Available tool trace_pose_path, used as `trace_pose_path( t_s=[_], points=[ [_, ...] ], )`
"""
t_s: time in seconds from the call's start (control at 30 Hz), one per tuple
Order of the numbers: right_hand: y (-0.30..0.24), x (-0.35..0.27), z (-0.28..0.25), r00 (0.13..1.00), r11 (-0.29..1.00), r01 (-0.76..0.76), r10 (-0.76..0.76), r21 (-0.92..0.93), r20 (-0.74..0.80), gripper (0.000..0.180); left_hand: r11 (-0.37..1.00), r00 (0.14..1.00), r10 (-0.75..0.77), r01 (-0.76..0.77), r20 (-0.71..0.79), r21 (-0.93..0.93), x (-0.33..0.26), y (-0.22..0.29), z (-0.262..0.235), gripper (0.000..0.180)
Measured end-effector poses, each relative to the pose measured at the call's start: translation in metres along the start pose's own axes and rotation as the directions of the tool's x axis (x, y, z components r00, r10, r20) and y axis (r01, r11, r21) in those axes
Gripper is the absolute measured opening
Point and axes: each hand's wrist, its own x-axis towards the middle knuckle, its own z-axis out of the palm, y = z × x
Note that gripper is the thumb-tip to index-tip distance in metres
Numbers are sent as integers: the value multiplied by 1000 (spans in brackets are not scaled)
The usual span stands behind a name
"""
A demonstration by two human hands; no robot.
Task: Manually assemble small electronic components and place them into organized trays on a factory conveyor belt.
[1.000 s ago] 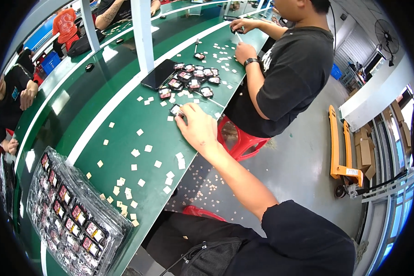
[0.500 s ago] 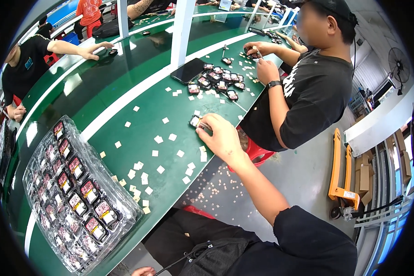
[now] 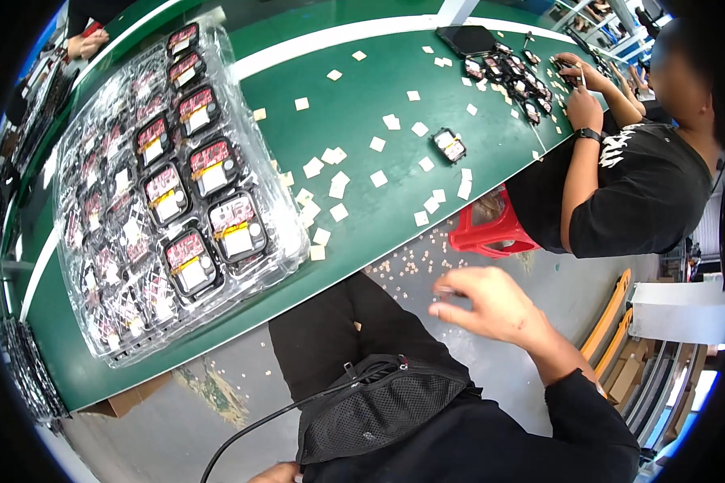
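Observation:
My right hand (image 3: 491, 307) hovers off the table's edge, above the floor, with thumb and forefinger apart and nothing seen between them. At the lower edge, only part of my left hand (image 3: 277, 473) shows beside a black mesh waist bag (image 3: 383, 410); its fingers are hidden. On the green table (image 3: 290, 137) lies a lone black-cased circuit module (image 3: 449, 146) with a white label. A clear plastic tray (image 3: 254, 173) at the left holds several similar modules (image 3: 238, 229) with red boards and yellow strips. Small pale square pieces (image 3: 338, 187) are scattered between.
Farther right, a pile of modules (image 3: 514, 74) lies by a black flat panel (image 3: 466, 40). A co-worker (image 3: 620, 177) sits there, hands busy at the table, near a red stool (image 3: 495, 224). An orange pallet jack (image 3: 612, 330) stands behind. Another person's hands (image 3: 87, 44) show at far left.
My right hand has left the module on the table and drawn back toward me, off the table. The view has swung, bringing the tray nearer the middle. My left hand stays at the lower edge.

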Motion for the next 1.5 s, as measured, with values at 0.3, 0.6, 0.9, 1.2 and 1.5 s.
trace_pose_path(
  t_s=[0.3, 0.6, 0.9, 1.2, 1.5],
  points=[
    [48, -115, 47, 575, 896, -388, 53, 216, 816, 37, 963, 991, -54, 19, -124, -268, -25, -13, 49, 22],
    [76, -176, 77, 584, 652, -677, 193, 342, 789, 26, 903, 953, -53, -82, -298, -422, -24, 1, 74, 21],
    [69, -189, 81, 652, 601, -675, 215, 428, 727, 23, 837, 909, 77, -283, -409, -469, -13, -1, 68, 13],
    [49, -193, 101, 875, 343, -470, 299, 813, 379, 29, 881, 990, 114, -138, -81, -453, 9, -10, 16, 32],
    [-7, -111, 88, 984, 847, -129, 46, 516, 172, 29, 801, 990, -61, -30, -131, -598, -24, -96, 80, 13]
  ],
)
